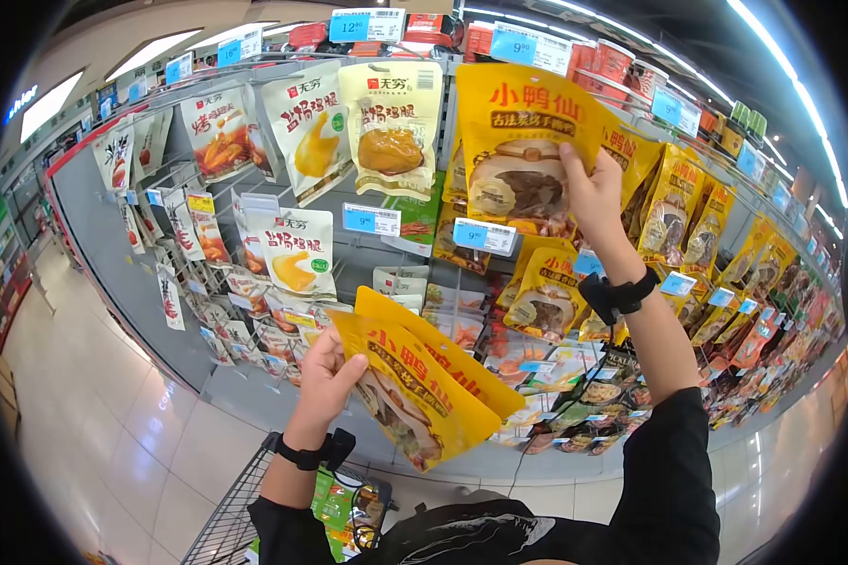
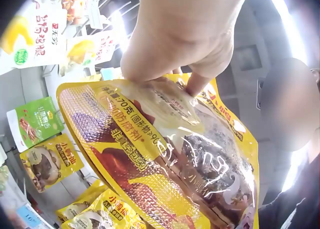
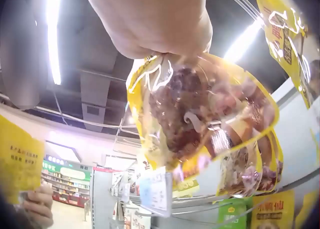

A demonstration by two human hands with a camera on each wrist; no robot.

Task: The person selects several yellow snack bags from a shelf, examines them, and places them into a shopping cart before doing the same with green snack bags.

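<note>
In the head view, my left hand (image 1: 326, 377) grips two overlapping yellow snack pouches (image 1: 410, 400) by their left edge, thumb on the front, low before the shelf. The left wrist view shows a pouch's (image 2: 165, 154) clear window with dark meat inside. Higher up at the right, my right hand (image 1: 595, 193) pinches another yellow snack pouch (image 1: 513, 122) by its right side, thumb across its front. This pouch hangs upright in front of similar ones at the rack. Seen from the right wrist, its windowed face (image 3: 195, 108) is turned to the camera, with more pouches behind it.
Pale chicken-leg pouches (image 1: 391, 132) hang left of the raised pouch. A price tag (image 1: 485, 235) juts out below it. More yellow pouches (image 1: 674, 202) line the rack rightward. A wire shopping cart (image 1: 221, 513) holding green packages stands at the lower left.
</note>
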